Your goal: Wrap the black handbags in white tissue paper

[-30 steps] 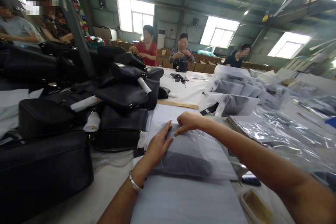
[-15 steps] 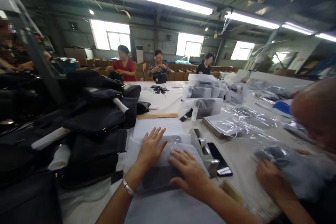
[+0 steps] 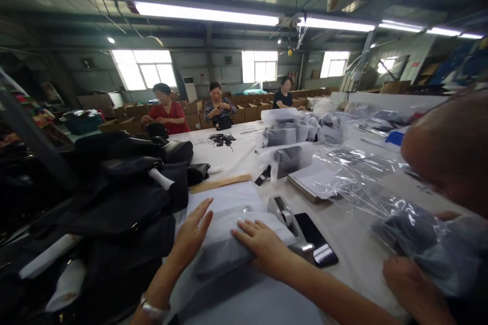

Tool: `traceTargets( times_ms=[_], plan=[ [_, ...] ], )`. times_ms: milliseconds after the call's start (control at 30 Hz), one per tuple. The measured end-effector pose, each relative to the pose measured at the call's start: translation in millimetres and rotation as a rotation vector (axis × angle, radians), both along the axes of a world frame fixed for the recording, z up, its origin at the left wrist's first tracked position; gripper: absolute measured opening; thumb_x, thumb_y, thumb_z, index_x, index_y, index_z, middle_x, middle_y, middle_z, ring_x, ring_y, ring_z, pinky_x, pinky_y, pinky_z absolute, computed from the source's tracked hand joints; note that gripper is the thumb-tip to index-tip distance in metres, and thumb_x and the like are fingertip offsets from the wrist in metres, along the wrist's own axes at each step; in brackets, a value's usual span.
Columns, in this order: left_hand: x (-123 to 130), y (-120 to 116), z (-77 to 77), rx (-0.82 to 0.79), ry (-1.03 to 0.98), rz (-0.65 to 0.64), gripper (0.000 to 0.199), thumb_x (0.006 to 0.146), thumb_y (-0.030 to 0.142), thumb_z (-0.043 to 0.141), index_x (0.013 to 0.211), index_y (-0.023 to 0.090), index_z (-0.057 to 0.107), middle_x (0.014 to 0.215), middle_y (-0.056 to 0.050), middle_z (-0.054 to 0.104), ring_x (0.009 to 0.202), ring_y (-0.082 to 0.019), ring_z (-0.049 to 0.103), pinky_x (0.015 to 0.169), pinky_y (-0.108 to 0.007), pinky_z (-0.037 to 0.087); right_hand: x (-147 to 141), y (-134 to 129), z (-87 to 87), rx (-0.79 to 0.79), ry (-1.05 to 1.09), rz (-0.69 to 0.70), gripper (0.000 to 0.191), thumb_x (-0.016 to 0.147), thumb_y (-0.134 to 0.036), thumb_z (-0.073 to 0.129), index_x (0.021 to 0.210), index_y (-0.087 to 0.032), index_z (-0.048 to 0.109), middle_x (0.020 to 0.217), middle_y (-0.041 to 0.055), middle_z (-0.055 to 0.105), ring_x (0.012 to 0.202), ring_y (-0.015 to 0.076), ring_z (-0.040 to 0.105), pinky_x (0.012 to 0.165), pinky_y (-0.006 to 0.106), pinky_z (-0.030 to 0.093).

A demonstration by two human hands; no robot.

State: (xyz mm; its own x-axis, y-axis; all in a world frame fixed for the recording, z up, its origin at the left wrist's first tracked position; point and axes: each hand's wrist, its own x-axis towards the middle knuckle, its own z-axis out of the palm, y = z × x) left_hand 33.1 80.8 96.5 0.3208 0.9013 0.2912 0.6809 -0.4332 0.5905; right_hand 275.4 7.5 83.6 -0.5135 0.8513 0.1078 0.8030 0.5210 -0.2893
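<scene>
A dark item wrapped in thin white paper (image 3: 224,251) lies in front of me. My right hand (image 3: 263,244) rests on top of the wrapping, its fingers spread. At the left edge of the wrapping is my left hand (image 3: 192,231), held on its side with the fingers extended and nothing gripped. White sheets (image 3: 232,195) lie beyond the wrapped item. A tape dispenser (image 3: 285,216) stands to the right of the wrapping, beside a black phone (image 3: 314,238).
Black bags (image 3: 125,203) are piled on the left. Wrapped bags (image 3: 292,159), a stack of boards (image 3: 310,180) and clear plastic sleeves (image 3: 351,162) lie to the right. A co-worker's hand (image 3: 414,279) is near a plastic-covered item at right. Several people sit or stand across the table.
My left hand has moved off the top of the wrapping to its left edge and turned on its side. My right hand stays on the paper. The camera view has shifted.
</scene>
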Motion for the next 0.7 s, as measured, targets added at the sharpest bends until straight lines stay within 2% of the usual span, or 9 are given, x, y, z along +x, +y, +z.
traceTargets(
  times_ms=[67, 133, 233, 333, 400, 500, 533, 633, 700],
  plan=[
    [-11, -9, 7.3, 0.009, 0.015, 0.004, 0.054, 0.099, 0.05, 0.033, 0.146, 0.027, 0.043, 0.148, -0.007, 0.051, 0.138, -0.023, 0.045, 0.116, -0.047, 0.033, 5, 32, 29.7, -0.029, 0.01, 0.058, 0.081, 0.071, -0.028, 0.077, 0.145, -0.024, 0.046, 0.146, 0.0143, 0.05, 0.131, 0.0325, 0.051, 0.111, 0.046, 0.036],
    [-17, -15, 5.2, 0.05, 0.069, -0.013, 0.055, 0.097, 0.05, 0.04, 0.149, 0.031, 0.038, 0.148, -0.006, 0.05, 0.137, -0.025, 0.045, 0.115, -0.051, 0.034, 9, 66, 51.4, -0.031, 0.028, 0.094, 0.07, 0.072, -0.034, 0.079, 0.138, -0.024, 0.055, 0.134, 0.0118, 0.062, 0.12, 0.0306, 0.06, 0.104, 0.041, 0.044],
    [-19, -12, -9.4, 0.2, 0.134, 0.005, 0.067, 0.091, 0.049, 0.054, 0.152, 0.034, 0.03, 0.154, -0.007, 0.042, 0.142, -0.029, 0.038, 0.114, -0.054, 0.035, 12, 104, 62.0, 0.095, 0.073, 0.027, 0.051, 0.08, -0.033, 0.074, 0.128, -0.021, 0.063, 0.121, 0.0103, 0.07, 0.112, 0.0288, 0.064, 0.101, 0.041, 0.045],
    [-17, 3, -23.8, 0.311, 0.156, 0.07, 0.071, 0.09, 0.042, 0.057, 0.153, 0.035, 0.025, 0.158, -0.008, 0.035, 0.143, -0.03, 0.036, 0.112, -0.054, 0.038, 22, 121, 51.9, 0.314, 0.242, -0.054, 0.045, 0.088, -0.032, 0.066, 0.132, -0.022, 0.059, 0.131, 0.0098, 0.064, 0.123, 0.0257, 0.057, 0.11, 0.042, 0.036],
    [-14, 14, -29.5, 0.334, 0.166, 0.093, 0.068, 0.092, 0.037, 0.054, 0.153, 0.035, 0.025, 0.159, -0.009, 0.032, 0.142, -0.03, 0.037, 0.111, -0.053, 0.04, 43, 127, 40.4, 0.327, 0.391, -0.235, 0.038, 0.094, -0.036, 0.056, 0.13, -0.024, 0.06, 0.133, 0.0074, 0.063, 0.124, 0.0214, 0.056, 0.109, 0.036, 0.038],
    [-10, 25, -34.3, 0.349, 0.174, 0.106, 0.065, 0.093, 0.034, 0.052, 0.153, 0.035, 0.025, 0.16, -0.01, 0.029, 0.143, -0.03, 0.036, 0.11, -0.053, 0.042, 95, 145, 23.0, 0.144, 0.456, -0.626, 0.031, 0.099, -0.036, 0.044, 0.117, -0.023, 0.066, 0.119, 0.0066, 0.07, 0.109, 0.0195, 0.065, 0.096, 0.03, 0.047],
    [-9, 27, -35.6, 0.356, 0.171, 0.11, 0.065, 0.094, 0.035, 0.051, 0.153, 0.035, 0.025, 0.16, -0.01, 0.029, 0.142, -0.031, 0.037, 0.109, -0.053, 0.043, 115, 154, 17.2, 0.09, 0.437, -0.711, 0.029, 0.099, -0.033, 0.044, 0.113, -0.021, 0.067, 0.113, 0.0079, 0.072, 0.105, 0.0206, 0.066, 0.093, 0.031, 0.048],
    [-8, 30, -39.8, 0.387, 0.165, 0.132, 0.065, 0.094, 0.035, 0.049, 0.153, 0.037, 0.022, 0.16, -0.008, 0.028, 0.141, -0.032, 0.039, 0.106, -0.055, 0.046, 168, 186, -2.0, -0.078, 0.362, -0.877, 0.017, 0.093, -0.022, 0.055, 0.097, -0.014, 0.07, 0.101, 0.0114, 0.072, 0.103, 0.0236, 0.066, 0.09, 0.032, 0.049],
    [-8, 31, -42.6, 0.408, 0.167, 0.137, 0.067, 0.093, 0.034, 0.05, 0.153, 0.039, 0.02, 0.161, -0.006, 0.028, 0.141, -0.032, 0.039, 0.104, -0.055, 0.047, 189, 210, -16.6, -0.226, 0.33, -0.956, 0.015, 0.092, -0.024, 0.06, 0.098, -0.013, 0.068, 0.099, 0.0097, 0.071, 0.096, 0.0214, 0.067, 0.084, 0.033, 0.053]
  ],
)
